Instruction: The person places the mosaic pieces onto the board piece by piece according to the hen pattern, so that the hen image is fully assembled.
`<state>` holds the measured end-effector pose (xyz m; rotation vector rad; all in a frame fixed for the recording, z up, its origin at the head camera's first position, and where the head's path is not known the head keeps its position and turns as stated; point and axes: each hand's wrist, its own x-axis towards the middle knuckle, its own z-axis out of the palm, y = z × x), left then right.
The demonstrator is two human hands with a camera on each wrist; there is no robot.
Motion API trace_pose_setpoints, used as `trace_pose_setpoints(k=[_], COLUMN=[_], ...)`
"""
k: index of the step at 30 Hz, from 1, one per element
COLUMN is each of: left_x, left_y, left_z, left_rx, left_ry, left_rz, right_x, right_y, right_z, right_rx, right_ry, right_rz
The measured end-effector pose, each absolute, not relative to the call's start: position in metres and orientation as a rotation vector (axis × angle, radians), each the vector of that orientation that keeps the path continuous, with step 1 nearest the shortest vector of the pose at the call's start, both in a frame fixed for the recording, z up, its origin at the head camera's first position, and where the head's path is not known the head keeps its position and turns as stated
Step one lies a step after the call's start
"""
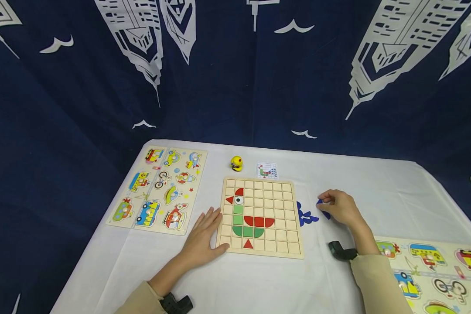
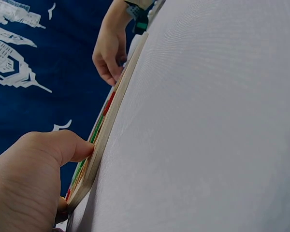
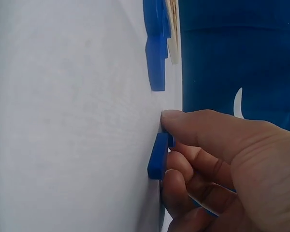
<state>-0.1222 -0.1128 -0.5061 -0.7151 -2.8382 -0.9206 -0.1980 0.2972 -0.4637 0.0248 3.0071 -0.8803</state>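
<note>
We see the right hand curled, pinching a blue piece on the table, just right of the board. The left hand lies flat, fingers straight, against the board's left edge.

I am seeing no words, brands or numbers I can read anywhere. The small card behind the wooden grid board is showing only a coloured grid picture, and the vehicle puzzle boards are showing drawings, no lettering.
</note>
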Motion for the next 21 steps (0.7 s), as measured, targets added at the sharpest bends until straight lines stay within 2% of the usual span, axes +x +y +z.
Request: trace_pose_setpoints(k=[7,13,21], left_x=[-0.123,-0.123,-0.122], left_y=[-0.113,-0.113,-0.113], left_z=[-0.506,-0.506,-0.506], left_rx=[-0.704,-0.705,-0.712], left_ry=[-2.873,-2.855,-2.843], left_rz=[-0.913,-0.904,-0.925], right_x=[-0.194,-0.187,-0.186], right_y=[0.282,0.238,0.186], right_z=[-0.453,-0.44,-0.441], right_rx=[-0.039,-0.195,-0.439], right_ry=[3.046,3.02,2.939], right_rz=[-0.873,-0.916,-0.88])
